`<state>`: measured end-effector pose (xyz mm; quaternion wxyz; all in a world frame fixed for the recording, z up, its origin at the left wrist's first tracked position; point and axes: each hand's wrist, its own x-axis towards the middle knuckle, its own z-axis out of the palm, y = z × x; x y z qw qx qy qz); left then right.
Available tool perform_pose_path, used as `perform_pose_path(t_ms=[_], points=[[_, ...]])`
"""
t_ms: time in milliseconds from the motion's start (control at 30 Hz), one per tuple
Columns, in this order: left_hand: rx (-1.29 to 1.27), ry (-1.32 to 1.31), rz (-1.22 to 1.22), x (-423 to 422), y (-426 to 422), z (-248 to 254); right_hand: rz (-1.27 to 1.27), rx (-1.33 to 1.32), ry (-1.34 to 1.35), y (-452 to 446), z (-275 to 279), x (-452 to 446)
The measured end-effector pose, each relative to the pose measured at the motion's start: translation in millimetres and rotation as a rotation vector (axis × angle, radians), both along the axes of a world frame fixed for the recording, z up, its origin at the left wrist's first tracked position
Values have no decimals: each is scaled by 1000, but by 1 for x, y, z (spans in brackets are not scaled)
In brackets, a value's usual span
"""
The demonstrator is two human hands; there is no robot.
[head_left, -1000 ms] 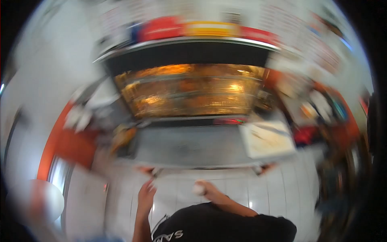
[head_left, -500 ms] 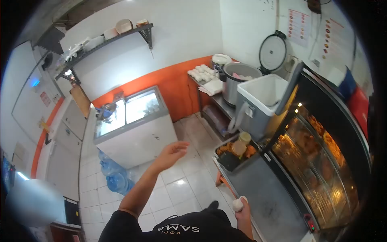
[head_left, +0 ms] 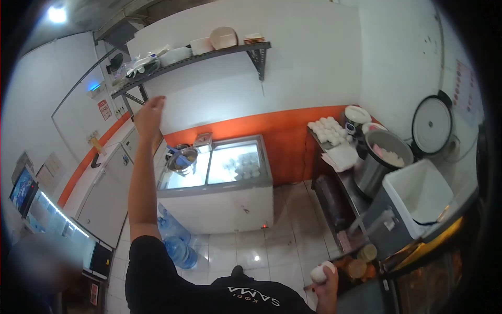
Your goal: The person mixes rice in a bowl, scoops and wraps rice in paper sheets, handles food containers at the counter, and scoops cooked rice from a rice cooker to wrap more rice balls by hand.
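My left hand is raised at the end of an outstretched arm, below the left part of the wall shelf. Its fingers are loosely bent, with nothing visible in them. On that shelf, above the hand, lies a pile of clear and white plastic bags. Low on the right, my right hand is closed around a round white wrapped bundle. Similar white bundles are piled on the side table at the back right.
A glass-topped chest freezer carries metal bowls. Large blue water bottles stand beside it. On the right are a rice cooker, a cooler box and a heated display case. Another person's blurred head is lower left.
My view has swung left and up. My left hand has risen from above the floor to just under the shelf. The white bundle stays in my right hand.
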<state>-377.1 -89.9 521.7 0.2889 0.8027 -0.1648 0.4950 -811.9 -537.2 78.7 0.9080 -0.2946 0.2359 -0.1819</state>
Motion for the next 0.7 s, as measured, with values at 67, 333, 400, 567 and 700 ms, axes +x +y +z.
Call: perform_pose_path(t_ms=[67,333,400,567,700], points=[[-154,-84,3,70,73,26,-65,12,54,17,1,30],[-250,-309,325,288,319,125,-171,83,233,135,-37,195],[-212,-303,364,332,354,145,-146,126,227,155,-37,239],[79,-236,370,414,404,168,31,-8,260,214,25,315],[252,-147,405,444,421,191,56,-27,276,234,35,341]])
